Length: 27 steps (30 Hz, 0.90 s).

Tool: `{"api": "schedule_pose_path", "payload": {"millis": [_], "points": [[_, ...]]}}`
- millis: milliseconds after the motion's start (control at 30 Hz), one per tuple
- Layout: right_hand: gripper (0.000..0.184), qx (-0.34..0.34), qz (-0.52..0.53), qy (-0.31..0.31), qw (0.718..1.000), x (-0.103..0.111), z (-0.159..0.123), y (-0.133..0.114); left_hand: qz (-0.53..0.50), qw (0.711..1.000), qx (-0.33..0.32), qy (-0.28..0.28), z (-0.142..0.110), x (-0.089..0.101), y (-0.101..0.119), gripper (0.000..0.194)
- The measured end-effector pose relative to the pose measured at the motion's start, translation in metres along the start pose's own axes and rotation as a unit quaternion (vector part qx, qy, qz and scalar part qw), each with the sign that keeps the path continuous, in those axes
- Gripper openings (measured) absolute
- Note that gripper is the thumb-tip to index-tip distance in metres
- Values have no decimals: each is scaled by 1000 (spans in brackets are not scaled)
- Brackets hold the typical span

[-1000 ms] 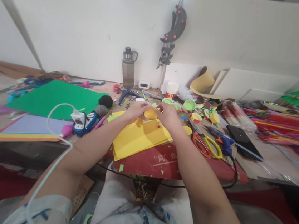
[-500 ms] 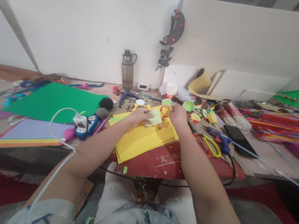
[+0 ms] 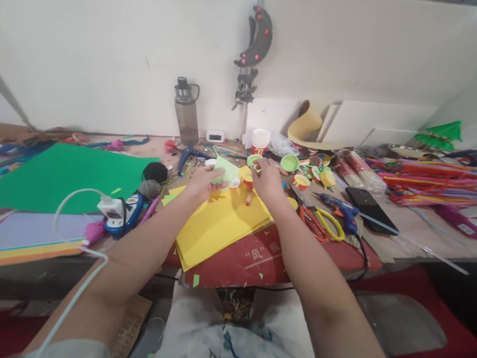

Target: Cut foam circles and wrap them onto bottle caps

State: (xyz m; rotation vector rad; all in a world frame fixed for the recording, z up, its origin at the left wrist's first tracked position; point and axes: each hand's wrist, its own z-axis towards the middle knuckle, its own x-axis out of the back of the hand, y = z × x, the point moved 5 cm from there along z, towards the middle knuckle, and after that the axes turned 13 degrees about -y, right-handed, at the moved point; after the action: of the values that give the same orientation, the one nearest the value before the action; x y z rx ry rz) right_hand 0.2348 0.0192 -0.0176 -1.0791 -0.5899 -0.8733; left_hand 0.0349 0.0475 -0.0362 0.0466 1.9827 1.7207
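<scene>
My left hand (image 3: pixel 201 185) grips a pale green piece of paper (image 3: pixel 227 172) above a stack of yellow paper sheets (image 3: pixel 215 228). My right hand (image 3: pixel 270 181) has its fingers curled at the rim of a small cut cup piece with a green inside (image 3: pixel 254 160); the fingertips are partly hidden. Below those fingers, a red-and-yellow cup piece (image 3: pixel 246 179) and a short red-and-white stick (image 3: pixel 248 196) lie on the yellow sheets. A second green-lined cup piece (image 3: pixel 290 162) sits to the right of my right hand.
Scissors (image 3: pixel 330 225) and a blue glue gun (image 3: pixel 344 209) lie right, beside a black phone (image 3: pixel 371 210). A bottle (image 3: pixel 186 114) and a paper cup (image 3: pixel 260 141) stand behind. Left are a green sheet (image 3: pixel 62 176), black yarn (image 3: pixel 155 172) and a white cable (image 3: pixel 102 261).
The view has swung slightly right. My left hand has tilted the pale green paper more upright. My right hand has moved in over the green-lined cup piece, its fingers now overlapping the rim.
</scene>
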Motion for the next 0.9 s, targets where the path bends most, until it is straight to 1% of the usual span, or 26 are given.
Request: {"api": "schedule_pose_path", "payload": {"millis": [67, 133, 267, 367, 467, 533, 567, 667, 733, 833, 900], "points": [[23, 38, 21, 6, 999, -1, -1, -8, -10, 1000, -9, -7, 1, -1, 1, 9], [22, 65, 40, 11, 997, -1, -3, -15, -13, 1000, -22, -17, 3, -2, 3, 11], [21, 97, 57, 23, 993, -1, -5, -25, 2, 1000, -28, -4, 5, 5, 7, 13], [23, 106, 61, 20, 992, 2, -3, -31, 10, 999, -37, 13, 6, 14, 11, 20], [23, 108, 53, 26, 992, 17, 0, -36, 11, 999, -49, 19, 8, 20, 12, 27], [24, 100, 31, 31, 994, 34, -3, -37, 18, 998, -50, 16, 10, 23, 12, 30], [25, 96, 9, 23, 995, 43, -8, -36, 20, 998, -51, 16, 12, 23, 11, 31], [29, 71, -102, -26, 992, 71, -35, -23, 12, 998, -58, 11, 16, 25, 10, 32], [33, 27, -197, -63, 978, 87, -63, -5, 0, 998, -69, 5, 20, 26, 10, 34], [40, -51, -327, -124, 935, 101, -109, 33, -4, 996, -84, 7, 25, 28, 9, 35], [45, -102, -370, -177, 906, 101, -133, 59, 3, 996, -89, 13, 28, 29, 9, 35]]}}
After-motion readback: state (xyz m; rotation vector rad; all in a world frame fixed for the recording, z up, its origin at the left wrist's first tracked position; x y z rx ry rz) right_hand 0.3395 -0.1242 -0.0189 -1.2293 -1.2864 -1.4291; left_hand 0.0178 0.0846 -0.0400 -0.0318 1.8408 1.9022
